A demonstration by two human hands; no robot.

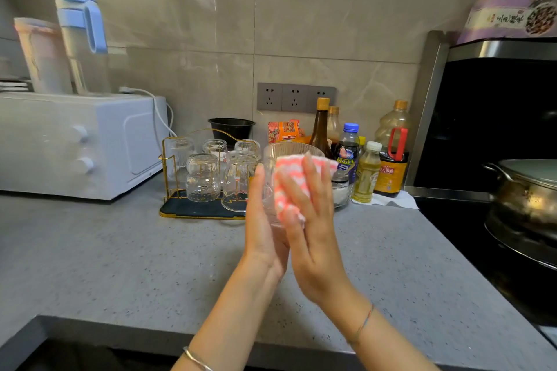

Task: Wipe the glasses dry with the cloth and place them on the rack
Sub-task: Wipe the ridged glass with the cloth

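Over the grey tabletop (120,250) at mid-frame, the left grip (262,220) wraps the glass (277,150) to steady it while the right grip (313,220) pinches the cloth (284,197) against its side, the rack (184,211) just left.

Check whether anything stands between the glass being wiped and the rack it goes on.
Nothing visible does. The left hand holds the glass just right of the rack, and the right hand presses the cloth on it. Five upturned glasses already stand on the rack, so free room is hard to judge.
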